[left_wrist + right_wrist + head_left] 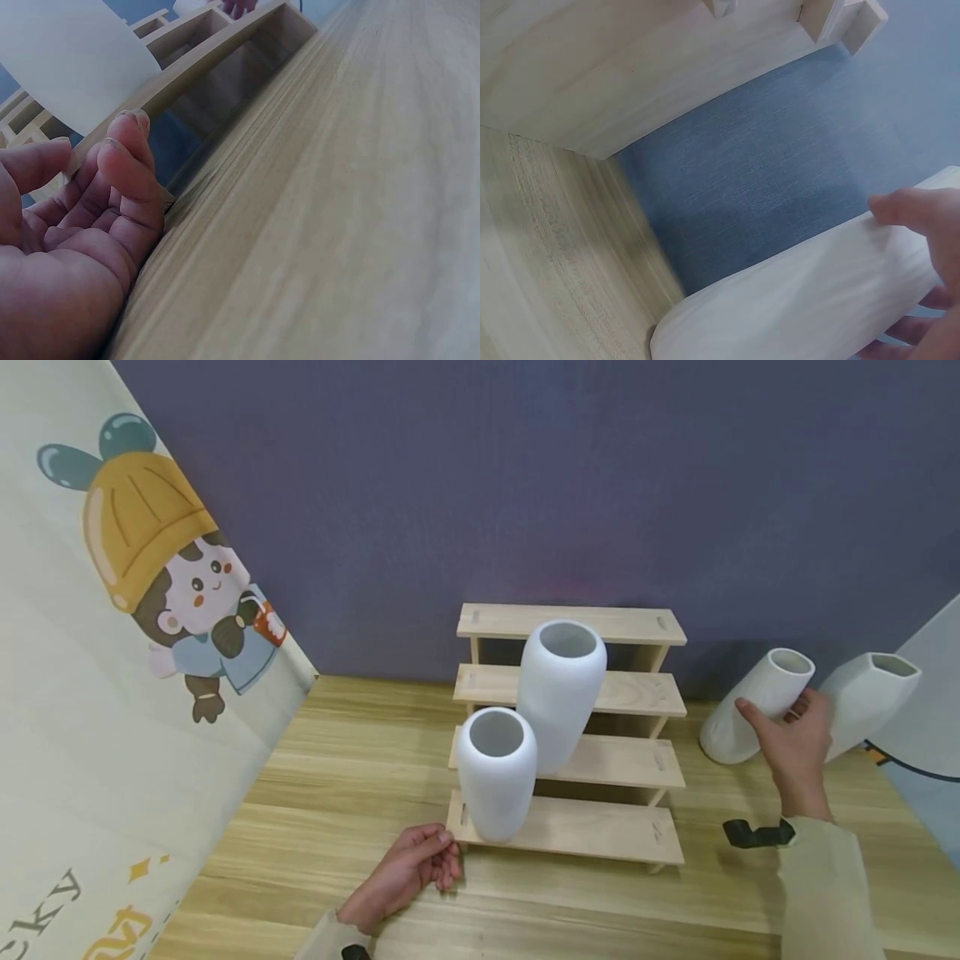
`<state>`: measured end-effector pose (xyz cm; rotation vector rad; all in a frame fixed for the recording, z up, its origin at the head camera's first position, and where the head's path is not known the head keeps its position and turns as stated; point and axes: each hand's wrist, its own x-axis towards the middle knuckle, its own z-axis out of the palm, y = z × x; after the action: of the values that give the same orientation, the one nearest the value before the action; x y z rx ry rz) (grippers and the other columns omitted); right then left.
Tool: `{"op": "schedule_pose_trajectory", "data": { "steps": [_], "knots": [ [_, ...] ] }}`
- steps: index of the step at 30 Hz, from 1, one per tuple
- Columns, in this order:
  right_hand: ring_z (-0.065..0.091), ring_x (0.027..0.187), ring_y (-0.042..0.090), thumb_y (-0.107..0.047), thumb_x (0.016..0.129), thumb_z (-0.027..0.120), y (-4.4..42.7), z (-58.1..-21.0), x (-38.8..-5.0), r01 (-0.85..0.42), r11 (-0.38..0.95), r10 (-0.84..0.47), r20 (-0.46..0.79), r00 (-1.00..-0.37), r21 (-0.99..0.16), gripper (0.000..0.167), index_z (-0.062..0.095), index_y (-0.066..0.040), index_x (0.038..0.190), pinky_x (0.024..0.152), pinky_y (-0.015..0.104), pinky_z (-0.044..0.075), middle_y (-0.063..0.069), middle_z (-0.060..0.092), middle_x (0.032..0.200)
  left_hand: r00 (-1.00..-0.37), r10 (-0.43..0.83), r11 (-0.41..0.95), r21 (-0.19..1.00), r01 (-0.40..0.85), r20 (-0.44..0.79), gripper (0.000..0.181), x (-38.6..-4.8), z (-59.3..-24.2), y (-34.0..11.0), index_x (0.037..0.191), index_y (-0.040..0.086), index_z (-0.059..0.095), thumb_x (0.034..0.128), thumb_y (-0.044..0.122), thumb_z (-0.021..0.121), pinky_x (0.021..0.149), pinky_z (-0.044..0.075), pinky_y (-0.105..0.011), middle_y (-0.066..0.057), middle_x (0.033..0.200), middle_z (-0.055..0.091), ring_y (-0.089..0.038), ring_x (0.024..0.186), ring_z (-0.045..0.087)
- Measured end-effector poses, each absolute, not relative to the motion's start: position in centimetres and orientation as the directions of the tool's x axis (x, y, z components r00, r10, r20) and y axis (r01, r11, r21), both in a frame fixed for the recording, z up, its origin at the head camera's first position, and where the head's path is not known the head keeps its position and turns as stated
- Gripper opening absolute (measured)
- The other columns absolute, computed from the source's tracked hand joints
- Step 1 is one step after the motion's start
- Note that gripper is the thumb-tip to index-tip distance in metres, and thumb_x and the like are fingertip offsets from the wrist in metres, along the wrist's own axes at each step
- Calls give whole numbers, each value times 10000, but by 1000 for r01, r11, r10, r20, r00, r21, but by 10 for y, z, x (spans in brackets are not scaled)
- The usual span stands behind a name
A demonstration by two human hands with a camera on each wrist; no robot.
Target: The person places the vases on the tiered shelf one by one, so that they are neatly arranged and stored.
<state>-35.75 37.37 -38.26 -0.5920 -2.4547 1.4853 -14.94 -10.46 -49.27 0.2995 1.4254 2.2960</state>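
Note:
My left hand [415,863] is at the left front corner of a wooden stepped display stand [592,829], thumb and curled fingers holding the lowest board's end. On that board, at its left, stands a short white vase [495,793]. A taller white vase [558,702] stands behind it on the second step. Off to the stand's right, my right hand [801,747] grips a slim white vase [750,714], thumb on its near side and fingers partly hidden behind. In the right wrist view this vase [795,307] has its base at the tabletop.
A faceted white vase [862,702] stands just right of my right hand. The wood-grain table [322,793] meets a dark blue backdrop [375,527]. At the left rises a pale panel with a cartoon figure [172,560]. The stand's upper two boards hold nothing.

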Motion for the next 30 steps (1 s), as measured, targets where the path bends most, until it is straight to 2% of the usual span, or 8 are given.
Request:
{"op": "schedule_pose_trajectory", "data": {
  "steps": [3,7,10,14,20,23,27,30],
  "knots": [
    [389,1384,241,-367,887,709,374,-383,-360,221,420,435,-18,-900,-880,847,224,-212,1563,1136,408,392,78,336,1586,-889,456,-388,892,-233,-34,267,-148,-492,-105,985,102,618,1083,126,370,618,535,-144,51,841,727,-20,691,642],
    [426,1296,195,-360,874,728,374,-383,-363,203,431,427,1,-904,-879,839,262,-181,1548,1089,394,409,-72,415,1427,-888,458,-390,889,-240,-39,263,-147,-491,-105,989,100,618,1084,136,375,618,538,-145,49,839,730,-19,689,645],
    [436,1265,181,-348,859,745,372,-383,-366,191,425,435,15,-900,-885,831,286,-187,1533,1086,398,412,-169,413,1305,-888,458,-390,888,-243,-42,260,-147,-489,-105,989,101,618,1085,145,381,618,540,-146,51,837,732,-17,687,646],
    [441,1242,169,-337,838,760,369,-384,-368,191,417,455,22,-890,-889,835,300,-203,1521,1077,388,417,-192,408,1254,-889,457,-392,888,-240,-38,259,-146,-488,-104,987,102,618,1085,146,382,619,542,-148,54,835,734,-14,684,646],
    [446,1079,57,-359,796,796,372,-389,-374,192,447,471,47,-881,-874,865,329,-176,1500,945,285,415,-242,370,1105,-888,459,-400,887,-232,-25,261,-146,-489,-104,990,101,620,1084,138,379,619,545,-148,55,838,734,-13,685,649],
    [455,1095,81,-377,783,808,373,-392,-377,196,448,482,51,-875,-872,886,328,-187,1504,951,293,416,-224,392,1140,-889,457,-399,887,-231,-25,261,-146,-489,-104,987,100,620,1083,138,380,618,544,-149,55,835,733,-13,684,646],
    [455,1181,150,-385,775,813,373,-394,-380,191,443,501,65,-863,-876,897,332,-202,1510,1003,321,414,-141,444,1268,-889,456,-401,888,-227,-22,263,-146,-490,-104,983,102,621,1082,136,380,618,543,-149,56,833,733,-13,683,644],
    [454,1190,149,-382,772,814,372,-395,-380,180,434,512,77,-856,-883,890,342,-212,1507,1020,321,410,-108,458,1313,-890,456,-402,888,-224,-18,266,-146,-489,-104,984,102,621,1083,131,376,619,543,-148,55,835,733,-12,684,644]
  ]
}}
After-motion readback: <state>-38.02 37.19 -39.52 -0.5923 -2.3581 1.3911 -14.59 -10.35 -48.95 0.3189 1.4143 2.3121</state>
